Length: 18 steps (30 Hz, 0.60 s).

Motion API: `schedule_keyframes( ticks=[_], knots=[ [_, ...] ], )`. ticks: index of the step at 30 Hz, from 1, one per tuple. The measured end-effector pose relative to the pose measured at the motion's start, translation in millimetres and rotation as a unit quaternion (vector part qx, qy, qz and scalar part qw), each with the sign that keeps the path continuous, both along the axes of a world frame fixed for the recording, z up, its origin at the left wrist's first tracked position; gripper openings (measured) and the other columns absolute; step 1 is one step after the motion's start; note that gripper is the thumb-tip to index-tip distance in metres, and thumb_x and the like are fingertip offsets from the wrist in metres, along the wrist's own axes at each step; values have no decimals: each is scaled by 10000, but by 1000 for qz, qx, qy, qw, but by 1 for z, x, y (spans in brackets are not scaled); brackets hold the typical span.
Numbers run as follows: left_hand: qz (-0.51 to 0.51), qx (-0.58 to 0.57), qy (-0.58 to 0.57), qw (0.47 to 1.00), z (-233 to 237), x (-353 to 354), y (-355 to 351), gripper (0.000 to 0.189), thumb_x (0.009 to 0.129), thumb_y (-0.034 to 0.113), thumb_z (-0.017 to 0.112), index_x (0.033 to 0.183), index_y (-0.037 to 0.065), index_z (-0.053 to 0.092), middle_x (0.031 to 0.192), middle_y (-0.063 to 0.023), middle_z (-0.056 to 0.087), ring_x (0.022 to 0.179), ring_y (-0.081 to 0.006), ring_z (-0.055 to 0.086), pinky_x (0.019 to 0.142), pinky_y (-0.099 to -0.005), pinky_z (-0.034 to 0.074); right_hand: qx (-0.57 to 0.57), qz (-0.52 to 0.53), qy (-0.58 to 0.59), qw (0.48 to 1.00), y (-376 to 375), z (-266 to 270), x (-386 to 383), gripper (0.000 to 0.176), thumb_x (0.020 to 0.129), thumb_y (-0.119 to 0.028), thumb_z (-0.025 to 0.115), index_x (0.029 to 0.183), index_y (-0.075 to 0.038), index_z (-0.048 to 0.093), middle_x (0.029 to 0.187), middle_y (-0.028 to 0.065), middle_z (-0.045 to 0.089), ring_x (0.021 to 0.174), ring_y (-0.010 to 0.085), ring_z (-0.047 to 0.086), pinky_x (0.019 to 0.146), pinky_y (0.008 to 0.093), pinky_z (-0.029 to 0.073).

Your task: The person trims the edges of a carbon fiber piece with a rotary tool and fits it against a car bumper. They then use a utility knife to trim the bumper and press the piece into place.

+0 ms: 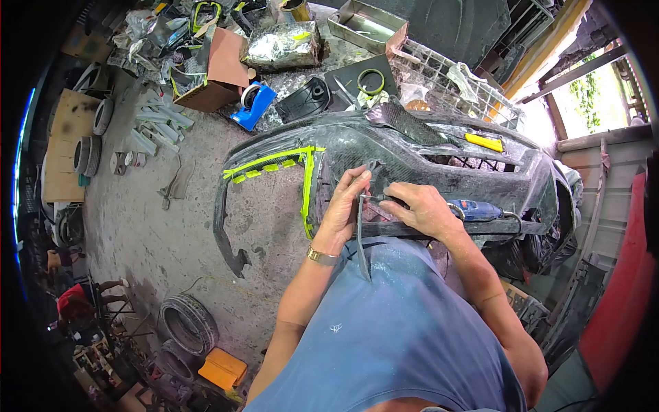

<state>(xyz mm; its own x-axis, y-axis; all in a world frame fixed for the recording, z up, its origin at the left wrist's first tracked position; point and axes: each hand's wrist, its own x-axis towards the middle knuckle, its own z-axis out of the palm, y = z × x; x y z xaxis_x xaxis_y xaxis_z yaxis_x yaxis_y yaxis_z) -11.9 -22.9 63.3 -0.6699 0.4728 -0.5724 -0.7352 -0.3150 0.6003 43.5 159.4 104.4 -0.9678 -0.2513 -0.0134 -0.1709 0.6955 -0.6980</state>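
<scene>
My left hand [347,206] is closed on a thin, curved dark strip [362,247], which hangs down in front of my blue shirt. My right hand [424,209] is closed just to its right, fingers curled round the front of a blue rotary tool [478,210]. The tool's body shows past my wrist, and a thin metal tip points at the strip near my left fingers. Behind both hands lies a large dark carbon-fibre car bumper [405,161]. Yellow-green tape [307,185] lines its left opening.
A yellow-handled cutter [484,142] and a loose dark woven piece [412,125] rest on the bumper. Beyond stand a blue tape dispenser [254,106], a cardboard box [216,72] and a wire rack [446,72]. Tyres [189,324] lie on the floor lower left.
</scene>
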Motion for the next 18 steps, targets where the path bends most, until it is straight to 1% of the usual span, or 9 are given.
schedule_keyframes(
  ticks=[3, 5, 7, 10, 13, 15, 18],
  knots=[
    [12, -15, -1, 1000, -1, 0, 1, 257, 915, 343, 668, 1107, 199, 575, 834, 60, 552, 686, -57, 524, 483, -202, 416, 1, 13, 0, 1000, 0, -1, 2, 234, 912, -296, 617, 952, -73, 559, 818, 135, 624, 777, 362, 624, 645, 465, 480],
    [6, 3, 3, 1000, -5, 0, 1, 261, 915, 346, 668, 1107, 195, 575, 832, 60, 548, 683, -59, 514, 514, -200, 414, -2, 36, -1, 999, -2, 0, 7, 241, 914, -307, 617, 953, -76, 559, 817, 132, 622, 771, 361, 624, 635, 466, 479],
    [8, -1, -1, 1000, -7, 0, 2, 262, 916, 345, 668, 1107, 192, 574, 830, 59, 545, 684, -60, 509, 525, -200, 410, -14, 34, 1, 999, -5, -2, 14, 247, 914, -315, 618, 948, -78, 558, 807, 128, 617, 762, 366, 620, 634, 474, 476],
    [7, -11, -3, 1000, -6, -1, 1, 265, 920, 342, 665, 1109, 183, 569, 828, 58, 540, 683, -62, 503, 533, -203, 400, -23, 70, -53, 996, -8, 2, 21, 251, 912, -319, 621, 956, -77, 572, 831, 129, 628, 776, 367, 625, 647, 476, 479],
    [7, -15, 1, 1000, -7, -1, 2, 269, 922, 343, 662, 1112, 179, 564, 828, 56, 538, 683, -64, 500, 531, -207, 392, -56, 66, -64, 994, -7, 8, 19, 253, 909, -313, 626, 955, -70, 574, 842, 137, 630, 786, 369, 626, 654, 472, 482],
    [10, -11, 5, 1000, -8, -3, 3, 270, 923, 345, 660, 1113, 180, 562, 828, 55, 537, 684, -64, 499, 530, -208, 391, -47, 32, -34, 998, -5, 4, 14, 249, 898, -296, 639, 942, -60, 576, 839, 147, 626, 792, 379, 620, 654, 471, 482],
    [-1, -9, 3, 1000, -2, -4, 4, 285, 924, 360, 656, 1122, 181, 556, 833, 47, 540, 686, -65, 501, 564, -202, 397, -27, 24, -33, 999, -5, 3, 13, 248, 897, -298, 639, 938, -61, 577, 838, 151, 623, 788, 381, 617, 651, 470, 480]
  ],
)
